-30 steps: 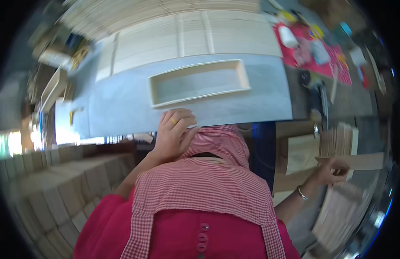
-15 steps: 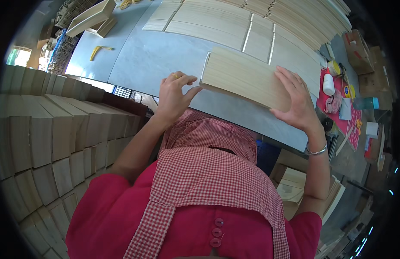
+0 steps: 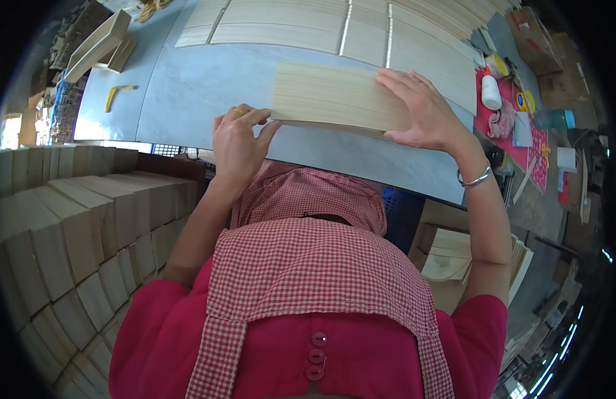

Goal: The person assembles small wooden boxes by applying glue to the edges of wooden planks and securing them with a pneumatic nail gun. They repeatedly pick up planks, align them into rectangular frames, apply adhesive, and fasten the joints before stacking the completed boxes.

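Observation:
A long, shallow piece of pale wood that looks like a box (image 3: 331, 96) is held over the grey table, its flat grained face up and its long front edge towards me. My right hand (image 3: 421, 110) is closed around its right end, with fingers over the far side and thumb at the near corner. At the near left corner, my left hand (image 3: 241, 139) has thumb and forefinger pinched on the edge, the other fingers curled. The underside of the wooden box is hidden.
Flat wooden panels (image 3: 275, 23) lie along the table's far side. An open wooden tray (image 3: 99, 43) and a yellow strip (image 3: 117, 96) are at the left. Stacked wooden blocks (image 3: 89, 213) rise left of me. A white bottle (image 3: 490, 92) stands on a red cloth at right.
The wooden box has turned so its long edge runs more level across the view. Both hands moved with it, and my left fingers have closed in on its corner. The whole view has shifted slightly.

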Motion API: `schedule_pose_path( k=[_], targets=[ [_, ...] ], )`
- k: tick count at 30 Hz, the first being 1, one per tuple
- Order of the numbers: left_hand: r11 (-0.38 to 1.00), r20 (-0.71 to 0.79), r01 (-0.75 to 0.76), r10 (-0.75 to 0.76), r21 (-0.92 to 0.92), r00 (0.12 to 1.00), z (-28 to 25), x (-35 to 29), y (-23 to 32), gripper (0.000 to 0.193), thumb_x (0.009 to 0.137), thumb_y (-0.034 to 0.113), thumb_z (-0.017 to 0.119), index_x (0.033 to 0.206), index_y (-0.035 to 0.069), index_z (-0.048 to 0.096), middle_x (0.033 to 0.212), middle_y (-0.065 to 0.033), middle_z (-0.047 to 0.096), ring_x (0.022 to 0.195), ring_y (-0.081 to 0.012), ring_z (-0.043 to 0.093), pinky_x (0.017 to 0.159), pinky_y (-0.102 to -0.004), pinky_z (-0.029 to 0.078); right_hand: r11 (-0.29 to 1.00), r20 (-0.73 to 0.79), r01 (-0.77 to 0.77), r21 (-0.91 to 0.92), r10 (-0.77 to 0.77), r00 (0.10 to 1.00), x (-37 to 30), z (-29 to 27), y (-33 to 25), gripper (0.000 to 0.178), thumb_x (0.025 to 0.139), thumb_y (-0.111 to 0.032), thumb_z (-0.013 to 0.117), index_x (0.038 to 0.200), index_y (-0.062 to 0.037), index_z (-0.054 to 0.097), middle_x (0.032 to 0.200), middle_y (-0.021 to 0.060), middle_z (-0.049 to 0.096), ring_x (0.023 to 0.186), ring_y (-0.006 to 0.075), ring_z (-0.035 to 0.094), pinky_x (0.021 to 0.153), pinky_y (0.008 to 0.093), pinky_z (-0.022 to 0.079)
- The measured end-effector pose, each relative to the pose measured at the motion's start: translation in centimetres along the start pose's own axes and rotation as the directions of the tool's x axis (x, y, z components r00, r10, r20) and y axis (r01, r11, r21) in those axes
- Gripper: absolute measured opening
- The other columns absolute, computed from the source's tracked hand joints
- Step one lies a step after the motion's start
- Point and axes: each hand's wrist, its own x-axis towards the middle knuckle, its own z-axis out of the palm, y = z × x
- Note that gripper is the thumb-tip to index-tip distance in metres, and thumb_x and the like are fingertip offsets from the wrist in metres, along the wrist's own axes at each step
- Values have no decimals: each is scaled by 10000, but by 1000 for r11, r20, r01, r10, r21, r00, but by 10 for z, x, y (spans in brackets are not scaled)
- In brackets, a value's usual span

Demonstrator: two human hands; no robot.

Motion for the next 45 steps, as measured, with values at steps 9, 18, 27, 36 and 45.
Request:
schedule_pose_path(
  k=[9,18,27,36,45],
  targets=[
    [999,45,-10,8,38,999,-2,6,0,207,853,213,795,995,62,802,819,-55,704,841,-214,659,901,-386,439,999,15,2,-40,-1,1000,-2,6,3,880,704,-323,833,1453,-17,486,1530,160,476,1391,299,480,1244,487,272],
    [988,82,-87,77,126,994,-8,10,2,192,864,228,774,959,63,797,858,-52,713,863,-222,646,894,-390,438,998,-21,-9,-60,8,1000,-2,18,-1,849,709,-310,830,1435,-23,498,1497,163,496,1354,332,503,1228,480,306],
    [987,101,-100,88,126,991,-8,13,2,185,861,222,782,946,58,792,858,-42,709,873,-222,649,889,-384,435,976,-546,-176,127,217,809,-40,10,20,332,833,-212,746,1107,-41,673,1103,127,661,1037,329,646,907,430,512],
    [981,133,-120,100,155,986,-11,15,7,177,864,195,780,954,43,778,840,-58,688,857,-230,641,891,-387,429,789,-332,-521,325,611,719,-114,49,-13,87,870,-136,691,887,-50,700,851,99,662,802,320,673,709,424,527],
    [972,125,-183,165,147,978,-13,21,15,174,830,111,788,922,-34,758,803,-152,694,775,-312,652,756,-414,491,839,-312,-458,294,538,784,-112,49,-1,136,858,-142,673,776,-34,680,757,123,626,776,349,649,702,453,513]
  ],
)
